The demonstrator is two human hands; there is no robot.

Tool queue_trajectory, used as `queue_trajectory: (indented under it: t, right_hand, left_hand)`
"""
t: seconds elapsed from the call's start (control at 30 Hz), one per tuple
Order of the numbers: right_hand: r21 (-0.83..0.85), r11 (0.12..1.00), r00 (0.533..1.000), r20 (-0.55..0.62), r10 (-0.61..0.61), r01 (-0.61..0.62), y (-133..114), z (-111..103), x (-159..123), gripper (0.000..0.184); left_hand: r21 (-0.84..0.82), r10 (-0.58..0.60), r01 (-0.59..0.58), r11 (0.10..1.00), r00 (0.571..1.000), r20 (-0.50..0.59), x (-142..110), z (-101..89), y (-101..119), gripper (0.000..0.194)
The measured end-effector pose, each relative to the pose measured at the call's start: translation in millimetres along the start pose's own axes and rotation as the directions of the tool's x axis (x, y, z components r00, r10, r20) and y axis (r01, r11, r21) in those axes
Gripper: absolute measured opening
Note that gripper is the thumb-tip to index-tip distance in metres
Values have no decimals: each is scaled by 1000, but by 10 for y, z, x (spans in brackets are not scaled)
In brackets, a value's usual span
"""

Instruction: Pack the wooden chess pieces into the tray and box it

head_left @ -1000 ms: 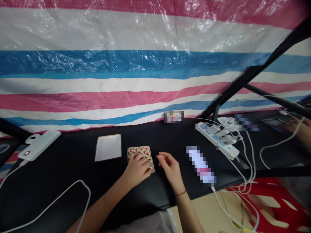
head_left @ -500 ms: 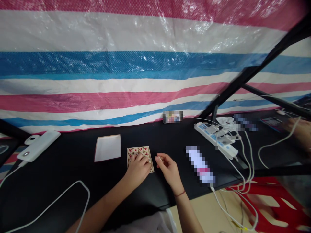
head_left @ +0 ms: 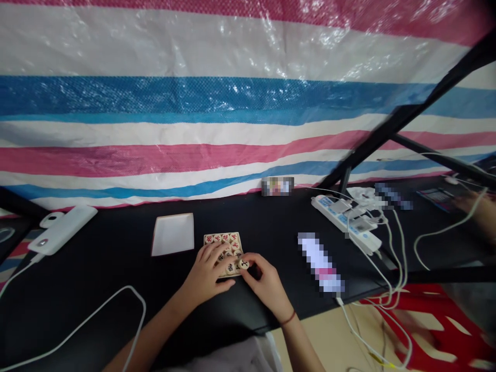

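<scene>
A shallow box full of round Chinese chess pieces with red and black characters sits on the black table. My left hand lies over the box's left and front part, fingers spread on the pieces, thumb held apart. Between the thumb and fingers of my right hand is a chess piece with a black character, at the box's front right corner. Some pieces are hidden under my left fingers. Left of the box rests a white-lined box lid, its inside facing up.
A lit phone lies on the right, with a power strip and tangled white cables behind it. A white power bank is at far left. Another person's hand shows at the right edge. A red stool stands below.
My right hand has moved left to the box's corner and the piece it pinches now shows there. My left hand has shifted left and its fingers have spread, uncovering several pieces.
</scene>
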State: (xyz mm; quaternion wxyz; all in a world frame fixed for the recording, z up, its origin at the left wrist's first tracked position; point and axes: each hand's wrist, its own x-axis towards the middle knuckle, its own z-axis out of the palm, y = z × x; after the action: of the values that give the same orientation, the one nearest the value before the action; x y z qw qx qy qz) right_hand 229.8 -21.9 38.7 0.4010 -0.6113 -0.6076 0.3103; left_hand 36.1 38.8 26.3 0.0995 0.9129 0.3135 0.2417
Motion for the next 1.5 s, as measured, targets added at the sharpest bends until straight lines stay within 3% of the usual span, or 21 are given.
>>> queue_trajectory:
  t: [0.2, 0.37, 0.63, 0.93, 1.37, 1.5]
  right_hand:
    - [-73, 988, 991, 20, -132, 133, -6, 60, -11, 8]
    - [-133, 978, 987, 14, -159, 160, -22, 43, -27, 9]
    - [-181, 956, 972, 67, -223, 232, -59, 32, -6, 22]
    - [-207, 945, 964, 133, -229, 253, -80, 49, 71, 20]
    - [-172, 958, 973, 30, -229, 230, 64, 127, 29, 27]
    - [-159, 958, 971, 28, -237, 238, 96, 149, 59, 24]
  left_hand:
    - [36, -14, 15, 999, 999, -33, -150, 126, -78, 30]
    - [31, -20, 22, 999, 999, -37, -154, 156, -70, 26]
    - [29, -28, 29, 999, 999, -23, -152, 140, -68, 24]
    - [-14, -44, 43, 999, 998, -35, -164, 177, -77, 26]
    - [6, -78, 78, 997, 996, -35, -120, 158, -114, 23]
    - [33, -57, 58, 998, 998, -28, -104, 83, -113, 31]
